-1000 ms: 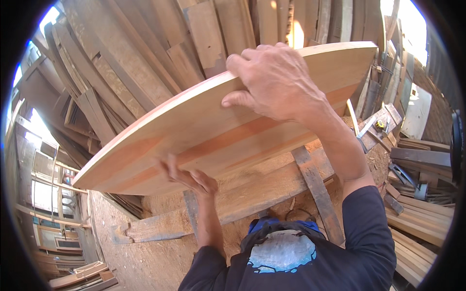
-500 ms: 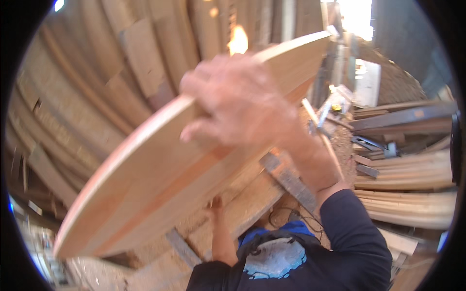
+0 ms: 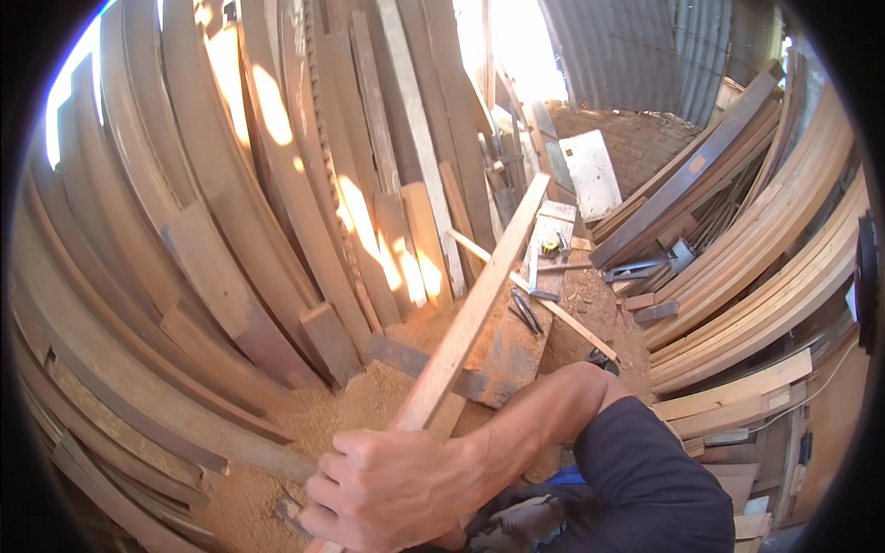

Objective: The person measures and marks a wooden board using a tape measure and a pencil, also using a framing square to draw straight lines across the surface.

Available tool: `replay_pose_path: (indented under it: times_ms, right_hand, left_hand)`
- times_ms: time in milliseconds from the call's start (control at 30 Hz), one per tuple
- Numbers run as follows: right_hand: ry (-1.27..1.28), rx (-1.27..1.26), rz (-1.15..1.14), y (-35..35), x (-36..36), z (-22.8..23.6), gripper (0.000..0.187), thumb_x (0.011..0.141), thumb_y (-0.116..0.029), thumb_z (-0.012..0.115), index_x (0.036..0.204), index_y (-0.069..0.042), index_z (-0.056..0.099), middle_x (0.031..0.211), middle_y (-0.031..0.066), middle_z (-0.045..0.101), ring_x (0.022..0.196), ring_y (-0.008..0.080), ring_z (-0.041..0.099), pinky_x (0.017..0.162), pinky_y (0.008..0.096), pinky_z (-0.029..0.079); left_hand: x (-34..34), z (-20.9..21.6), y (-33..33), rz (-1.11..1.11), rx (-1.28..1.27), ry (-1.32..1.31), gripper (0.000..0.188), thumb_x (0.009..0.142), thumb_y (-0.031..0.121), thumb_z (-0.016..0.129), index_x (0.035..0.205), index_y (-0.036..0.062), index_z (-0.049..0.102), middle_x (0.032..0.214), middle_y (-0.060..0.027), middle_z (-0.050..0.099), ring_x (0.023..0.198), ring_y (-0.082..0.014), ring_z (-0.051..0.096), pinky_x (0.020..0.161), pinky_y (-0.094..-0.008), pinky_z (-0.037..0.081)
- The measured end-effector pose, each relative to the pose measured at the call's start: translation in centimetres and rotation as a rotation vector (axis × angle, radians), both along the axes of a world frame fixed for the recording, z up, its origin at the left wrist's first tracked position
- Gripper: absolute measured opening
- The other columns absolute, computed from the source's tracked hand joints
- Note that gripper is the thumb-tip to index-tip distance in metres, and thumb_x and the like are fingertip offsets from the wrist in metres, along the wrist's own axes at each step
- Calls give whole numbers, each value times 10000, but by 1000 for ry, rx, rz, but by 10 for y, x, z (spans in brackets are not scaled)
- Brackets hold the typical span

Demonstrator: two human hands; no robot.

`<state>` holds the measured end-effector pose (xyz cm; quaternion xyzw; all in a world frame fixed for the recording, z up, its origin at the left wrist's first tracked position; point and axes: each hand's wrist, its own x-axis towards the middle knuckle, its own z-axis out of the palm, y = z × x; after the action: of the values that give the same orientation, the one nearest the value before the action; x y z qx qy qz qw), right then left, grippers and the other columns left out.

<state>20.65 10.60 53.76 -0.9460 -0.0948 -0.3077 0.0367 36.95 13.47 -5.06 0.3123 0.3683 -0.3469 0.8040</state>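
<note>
My right hand (image 3: 383, 493) is closed round a long wooden board (image 3: 475, 323), its fingers curled over the near part. The board is seen nearly edge-on, a narrow pale strip slanting from the lower left up to the middle of the view. Its broad faces are mostly turned out of sight. Below my right wrist a small patch of skin shows, perhaps part of my left arm; the left hand itself is hidden. Beyond the board, a workbench plank (image 3: 512, 355) carries a dark hand tool (image 3: 526, 311), a try square (image 3: 544, 293) and a yellow tape measure (image 3: 550, 246).
Tall planks (image 3: 221, 240) lean close together along the left and far side. Stacked boards (image 3: 765, 267) fill the right. A thin wooden strip (image 3: 576, 324) lies across the bench. Sawdust (image 3: 359, 405) covers the ground. Corrugated metal sheeting (image 3: 636, 55) stands at the back.
The board has turned from showing its broad face to nearly edge-on, and has come lower. My right hand has moved down and nearer with it. The left hand has gone from sight.
</note>
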Motion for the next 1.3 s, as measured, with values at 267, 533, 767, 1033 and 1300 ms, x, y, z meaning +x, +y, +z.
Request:
replay_pose_path:
  times_ms: [267, 533, 767, 1033, 1300]
  right_hand:
    - [-71, -104, 53, -6, -44, 21, 344, 903, -384, 654, 891, -45, 598, 748, 66, 594, 695, 215, 643, 632, 340, 472]
    - [-241, -146, -111, -36, -135, 83, 636, 898, -705, 640, 887, -72, 589, 780, 88, 625, 692, 272, 664, 628, 417, 528]
    - [-613, 355, -162, -104, -238, 122, 654, 888, -666, 735, 921, -15, 678, 782, 15, 679, 712, 90, 633, 607, 265, 516]
    - [-999, 620, -211, -197, -299, 62, 642, 1088, -561, 477, 713, -41, 449, 685, -47, 391, 678, 97, 356, 606, 335, 341]
    - [-989, 1289, -52, -154, -300, -61, 685, 1140, -532, 282, 1264, 39, 639, 1095, 68, 709, 969, 124, 635, 859, 301, 528]
  left_hand:
    - [14, 87, -1, -27, -44, -327, 719, 1022, 616, 499, 1523, 101, 472, 1573, -158, 475, 1468, -325, 420, 1189, -501, 385]
    - [12, 275, 65, 215, -41, -831, 720, 1020, 588, 529, 1530, 85, 458, 1577, -183, 457, 1464, -331, 426, 1184, -498, 392]
    - [-40, 413, 164, 539, 40, -1182, 724, 1018, 564, 555, 1536, 70, 446, 1581, -204, 441, 1460, -337, 430, 1179, -495, 399]
    - [-127, 554, 282, 821, 318, -1512, 730, 1016, 536, 584, 1543, 54, 432, 1585, -229, 423, 1456, -344, 436, 1174, -491, 406]
    - [-164, 751, 320, 574, 851, -1651, 900, 1009, 761, 406, 1577, 63, 417, 1611, -191, 414, 1442, -307, 432, 1166, -432, 367]
